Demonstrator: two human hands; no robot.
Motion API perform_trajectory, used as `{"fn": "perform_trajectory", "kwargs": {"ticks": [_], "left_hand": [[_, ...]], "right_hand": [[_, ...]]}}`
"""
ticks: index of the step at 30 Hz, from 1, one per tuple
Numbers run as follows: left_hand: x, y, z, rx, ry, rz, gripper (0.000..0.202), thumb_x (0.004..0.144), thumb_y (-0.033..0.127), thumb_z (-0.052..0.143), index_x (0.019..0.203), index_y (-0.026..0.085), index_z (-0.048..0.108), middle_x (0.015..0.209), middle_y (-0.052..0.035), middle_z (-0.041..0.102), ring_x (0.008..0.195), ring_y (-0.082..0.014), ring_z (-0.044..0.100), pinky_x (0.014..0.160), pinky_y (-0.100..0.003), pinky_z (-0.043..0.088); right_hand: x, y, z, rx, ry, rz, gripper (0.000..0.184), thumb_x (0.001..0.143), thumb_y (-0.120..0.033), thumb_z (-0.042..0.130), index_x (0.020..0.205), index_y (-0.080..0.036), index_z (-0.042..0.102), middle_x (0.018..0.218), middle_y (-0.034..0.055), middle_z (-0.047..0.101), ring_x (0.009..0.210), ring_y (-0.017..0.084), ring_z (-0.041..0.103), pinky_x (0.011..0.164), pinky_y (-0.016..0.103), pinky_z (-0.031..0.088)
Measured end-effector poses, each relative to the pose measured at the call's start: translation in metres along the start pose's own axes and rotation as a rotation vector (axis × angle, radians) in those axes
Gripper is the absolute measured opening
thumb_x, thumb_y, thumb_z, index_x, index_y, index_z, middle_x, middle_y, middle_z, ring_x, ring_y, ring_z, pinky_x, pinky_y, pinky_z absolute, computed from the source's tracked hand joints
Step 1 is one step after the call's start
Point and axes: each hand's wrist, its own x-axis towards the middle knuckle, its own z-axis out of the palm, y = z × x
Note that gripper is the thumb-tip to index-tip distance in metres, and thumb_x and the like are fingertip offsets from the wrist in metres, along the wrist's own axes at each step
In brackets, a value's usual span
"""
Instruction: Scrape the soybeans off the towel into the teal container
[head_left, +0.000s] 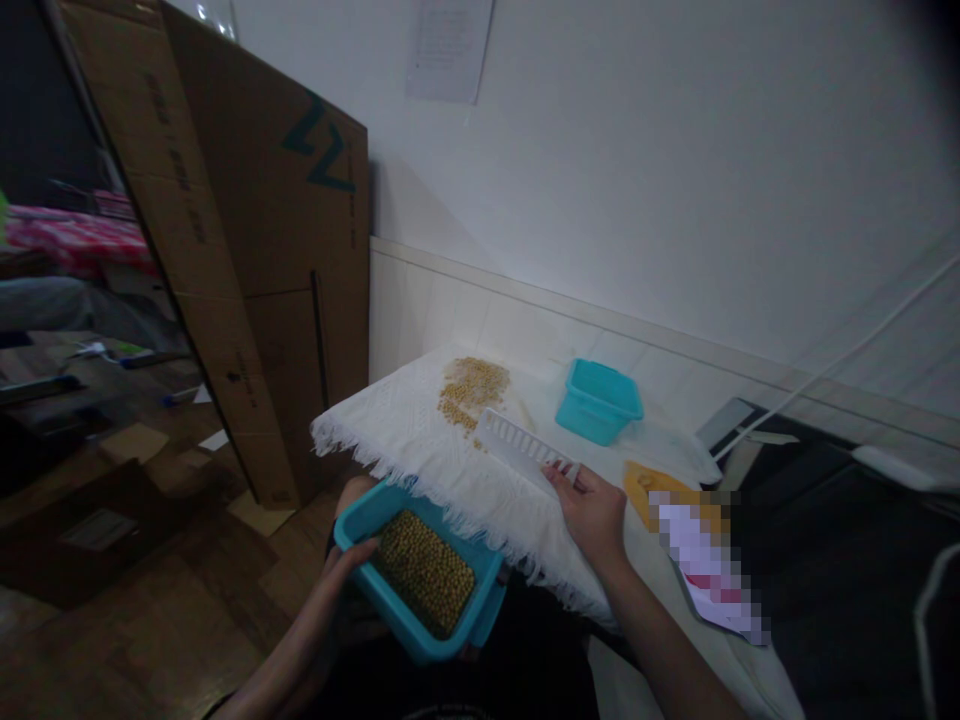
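Note:
My left hand (352,560) grips the left rim of a blue plastic basket (420,645), its thumb over the edge and its other fingers hidden. Soybeans (427,575) cover the bottom of this basket, which is held below the table's fringed front edge. In my right hand (589,505) is a white slotted plastic strip (517,445), pinched at its near end. The strip stands on its long edge on the white tablecloth (405,405). Just beyond its far end lies a loose spread of soybeans (476,385) on the cloth.
A second blue basket (600,400) stands at the back of the table by the wall. To the right lie a yellow packet (637,490) and a partly blurred package (701,570). A tall cardboard box (270,250) rises at the left. A white cable (840,355) crosses the right side.

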Motion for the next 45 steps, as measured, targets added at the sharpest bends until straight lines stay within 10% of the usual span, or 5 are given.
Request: {"fn": "perform_trajectory", "kwargs": {"ticks": [45], "left_hand": [[-0.007,0.004,0.006,-0.013,-0.002,-0.004,0.110,0.078,0.070,0.090,0.170,0.029,0.045,0.144,-0.0197,0.078,0.106,-0.0400,0.084,0.095,-0.054,0.065]], "right_hand": [[-0.005,-0.003,0.001,0.072,-0.075,0.001,0.050,0.090,-0.068,0.079,0.077,-0.020,0.087,0.067,0.0047,0.081,0.055,0.022,0.073,0.054,0.028,0.053]]}}
